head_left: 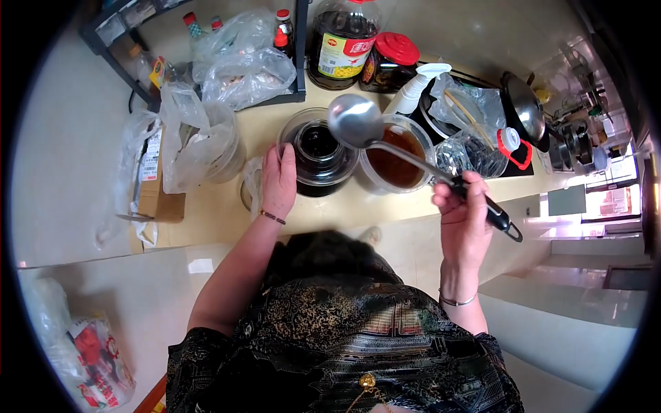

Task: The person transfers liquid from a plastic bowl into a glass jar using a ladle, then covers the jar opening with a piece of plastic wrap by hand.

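Note:
My right hand (465, 213) is closed around the black handle of a metal ladle (354, 120). The ladle's bowl hangs over the gap between a clear round container (289, 134) and a tub of reddish-brown liquid (394, 157). Inside the clear container sits a dark jar or bowl with a round opening (321, 140). My left hand (279, 180) rests against the left side of the clear container, its fingers on the rim and wall.
Behind stand a large bottle of dark liquid (343, 48), a red-lidded jar (391, 62) and a white spray bottle (416, 89). Plastic bags (248, 76) and a cardboard box (162, 199) are at the left. A clear jug (475, 151) and a wok (525, 110) lie at the right.

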Demonstrator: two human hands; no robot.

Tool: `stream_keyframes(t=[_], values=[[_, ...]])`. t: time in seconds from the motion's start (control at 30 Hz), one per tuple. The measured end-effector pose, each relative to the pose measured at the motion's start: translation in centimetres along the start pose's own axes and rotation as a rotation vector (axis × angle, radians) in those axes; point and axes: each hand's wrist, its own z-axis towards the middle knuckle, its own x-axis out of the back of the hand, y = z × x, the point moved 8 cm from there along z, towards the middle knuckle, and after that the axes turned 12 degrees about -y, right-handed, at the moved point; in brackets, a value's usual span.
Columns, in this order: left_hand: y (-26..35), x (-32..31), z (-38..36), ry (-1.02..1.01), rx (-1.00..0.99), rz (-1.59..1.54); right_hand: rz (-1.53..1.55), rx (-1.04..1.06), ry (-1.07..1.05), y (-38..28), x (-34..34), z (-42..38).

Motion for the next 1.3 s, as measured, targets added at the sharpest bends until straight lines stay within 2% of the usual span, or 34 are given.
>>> stream_keyframes(t=[0.03, 0.1, 0.17, 0.27, 0.43, 0.63, 1.0, 1.3], values=[[-0.4, 0.0, 0.1, 0.020, 0.025, -0.004, 0.078, 0.008, 0.095, 0.2, 1.7, -0.1], [-0.7, 0.1, 0.1, 0.038, 0.048, -0.008, -0.038, 0.033, 0.170, -0.6, 2.9, -0.3], [0.1, 0.1, 0.0, 0.026, 0.000, -0.024, -0.236, 0.076, 0.146, -0.9, 3.1, -0.6], [0.0, 0.0, 0.0, 0.022, 0.030, -0.043, -0.613, 0.000, 0.078, -0.7, 2.2, -1.3], [0.0, -0.1, 0.0, 0.007, -0.021, -0.071, -0.701, -0.054, 0.012, 0.6, 1.0, -1.7], [-0.6, -0.1, 0.2, 0.009, -0.024, -0.055, -0.805, 0.012, -0.026, 1.4, 0.9, -1.4], [-0.3, 0.0, 0.0, 0.010, -0.010, -0.052, -0.761, -0.058, -0.008, 1.8, 1.2, -1.4], [-0.7, 0.0, 0.2, 0.019, -0.026, -0.052, -0.373, -0.076, 0.107, 2.5, 4.1, -1.4]])
